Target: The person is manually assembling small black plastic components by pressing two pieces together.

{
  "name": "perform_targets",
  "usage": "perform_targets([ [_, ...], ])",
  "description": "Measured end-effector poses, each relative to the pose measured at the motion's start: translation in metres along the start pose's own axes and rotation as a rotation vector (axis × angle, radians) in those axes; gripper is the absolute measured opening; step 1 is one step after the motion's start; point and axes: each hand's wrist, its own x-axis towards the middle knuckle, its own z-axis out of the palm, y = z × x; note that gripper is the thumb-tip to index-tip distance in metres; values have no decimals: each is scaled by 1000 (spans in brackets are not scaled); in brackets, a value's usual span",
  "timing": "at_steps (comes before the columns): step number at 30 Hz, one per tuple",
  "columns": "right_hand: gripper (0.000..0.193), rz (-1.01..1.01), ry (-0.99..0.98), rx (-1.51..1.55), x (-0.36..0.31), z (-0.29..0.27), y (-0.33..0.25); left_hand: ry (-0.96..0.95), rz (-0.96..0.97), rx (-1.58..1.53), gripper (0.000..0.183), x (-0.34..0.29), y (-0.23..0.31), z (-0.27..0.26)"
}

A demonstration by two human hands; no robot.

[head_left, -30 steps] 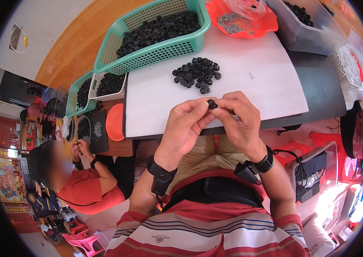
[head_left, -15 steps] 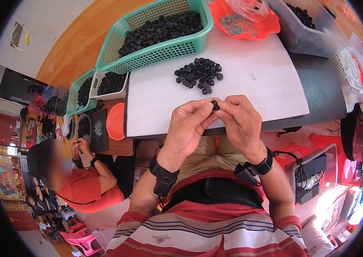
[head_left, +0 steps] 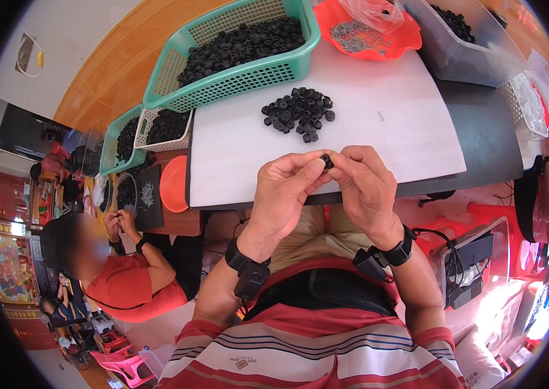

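Between my fingertips, just above the near edge of the white mat (head_left: 391,136), is a small black plastic part (head_left: 327,161). My left hand (head_left: 285,191) pinches it from one side with thumb and forefinger. From the other side the thumb and fingers of my right hand (head_left: 366,188) close on the same part, covering much of it. Beyond my hands a loose pile of similar black parts (head_left: 297,111) lies on the mat. A single thin metal pin (head_left: 381,116) rests to the right of that pile.
A green basket (head_left: 242,86) full of black parts stands at the back. Right of it are a red dish (head_left: 407,44) with small metal pieces and a clear bin (head_left: 475,61). A co-worker in a red shirt (head_left: 122,285) sits at left, beside an orange-red lid (head_left: 174,183).
My hands hold nearly the same place, with the black part still pinched between them. The fingers have shifted only slightly around it.
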Motion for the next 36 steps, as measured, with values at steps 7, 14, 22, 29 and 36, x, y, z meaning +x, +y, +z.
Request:
perform_targets([
  [7,32,26,3,24,-1,-2,1,-12,21,42,21,0,0,1],
  [14,24,36,-4,-2,3,-4,-3,-13,39,48,21,0,0,6],
  [22,27,-9,-28,-81,0,-3,-1,17,34,75,21,-3,-1,10],
  [29,27,-84,-31,-186,-3,-1,2,26,47,60,22,-4,-4,13],
  [36,37,50,-94,-43,5,-7,-2,-1,59,54,24,-4,-1,13],
])
